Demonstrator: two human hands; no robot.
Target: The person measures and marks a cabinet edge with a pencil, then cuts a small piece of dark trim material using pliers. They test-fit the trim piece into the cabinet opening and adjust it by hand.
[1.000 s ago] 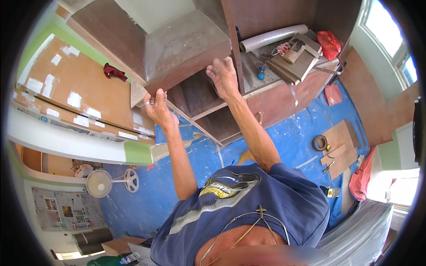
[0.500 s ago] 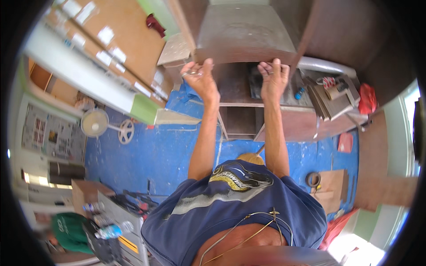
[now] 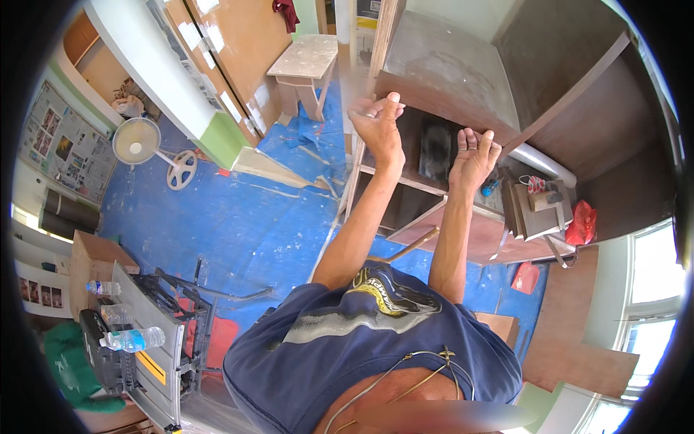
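Both hands are raised to a brown wooden shelf board (image 3: 441,101) in an open cabinet (image 3: 542,65). My left hand (image 3: 379,130) is at the left end of the board's front edge, thumb up and fingers curled against it. My right hand (image 3: 473,159) grips the same edge farther right, its fingers bent at the board. Below the board are dark compartments (image 3: 410,204) with a black patch or object (image 3: 436,148) inside. Right of my right hand lie a small blue object (image 3: 490,186), stacked boards (image 3: 535,213) and a pale roll (image 3: 546,163).
Blue sheeting (image 3: 181,224) covers the floor. At left are a pedestal fan (image 3: 136,141) and a folding workbench (image 3: 148,336) with bottles (image 3: 141,338). A stool (image 3: 303,56) stands by the door panel (image 3: 249,43). A broom handle (image 3: 412,242) leans below the cabinet; windows (image 3: 654,267) are at right.
The view has swung toward the left, showing more of the workbench and stool, with the cabinet shifted right. My hands stay at the board's edge; my right hand's fingers are more curled than a second ago.
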